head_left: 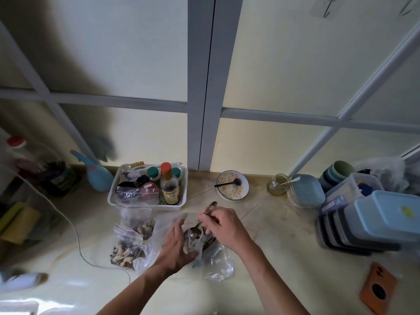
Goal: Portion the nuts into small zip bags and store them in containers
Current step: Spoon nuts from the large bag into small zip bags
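Nuts [193, 243] sit in a clear plastic bag [216, 260] at the near middle of the table [284, 258], between the two hands. Left hand [178, 245] has its fingers curled round the bag's left side, holding the mouth apart. Right hand [223, 228] pinches the handle of a metal spoon [204, 218], whose bowl dips into the bag; the hands and crumpled plastic hide much of what is inside.

Just left of the bag lie two small zip bags with red seal lines, both holding nuts: a nearer one [126, 248] and a farther one [136, 220] touching it. A thin white cable [77, 235] curves past them on the left. An orange phone [378, 289] lies near right.

Farther right stands a leaning row of lidded containers [372, 223], their exact number hard to tell. Behind the hands is a white basket [179, 201] of bottles and jars, with one more zip bag [134, 193] inside. Beside it stand one bowl [233, 185] of crumbs with a black spoon, one small glass jar [277, 185], and stacked cups [336, 173] by the window.
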A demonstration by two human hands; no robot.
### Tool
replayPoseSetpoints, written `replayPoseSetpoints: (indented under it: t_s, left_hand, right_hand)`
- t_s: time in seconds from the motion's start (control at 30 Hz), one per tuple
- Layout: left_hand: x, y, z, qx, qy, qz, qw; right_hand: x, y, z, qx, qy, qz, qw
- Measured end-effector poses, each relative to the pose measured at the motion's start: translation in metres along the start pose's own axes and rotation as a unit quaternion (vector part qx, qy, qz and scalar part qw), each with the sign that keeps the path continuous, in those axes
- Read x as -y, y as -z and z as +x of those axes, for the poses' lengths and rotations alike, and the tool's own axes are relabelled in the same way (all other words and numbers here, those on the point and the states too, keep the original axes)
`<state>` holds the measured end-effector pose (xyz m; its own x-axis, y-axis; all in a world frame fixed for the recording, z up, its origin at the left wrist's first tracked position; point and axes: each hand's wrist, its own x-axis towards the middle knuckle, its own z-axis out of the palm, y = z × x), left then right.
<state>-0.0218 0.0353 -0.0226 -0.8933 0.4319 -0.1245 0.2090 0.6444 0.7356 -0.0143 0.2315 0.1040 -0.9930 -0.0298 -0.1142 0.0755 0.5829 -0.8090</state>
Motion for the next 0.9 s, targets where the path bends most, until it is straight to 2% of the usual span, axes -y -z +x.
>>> replayPoseSetpoints:
  t_s: [0.13, 0.43, 0.6, 0.9]
  left_hand:
    - [-0.006, 0.003, -0.007, -0.023, -0.037, 0.022, 0.999]
    - [-0.016, 0.004, -0.007, -0.054, -0.098, 0.123, 0.986]
    - [-0.022, 0.004, -0.007, -0.041, -0.128, 0.208, 0.969]
    - [-0.008, 0.004, -0.006, -0.088, -0.065, 0.227, 0.968]
  right_hand:
    - [-0.002, -0.004, 0.002, 0.019, -0.014, -0.034, 0.999]
    - [-0.006, -0.011, 0.005, -0.01, -0.027, -0.058, 0.998]
    - [-0.004, -0.008, 0.005, -0.027, -0.027, -0.046, 0.998]
    - [-0.012, -0.01, -0.017, -0.013, 0.061, 0.033, 0.998]
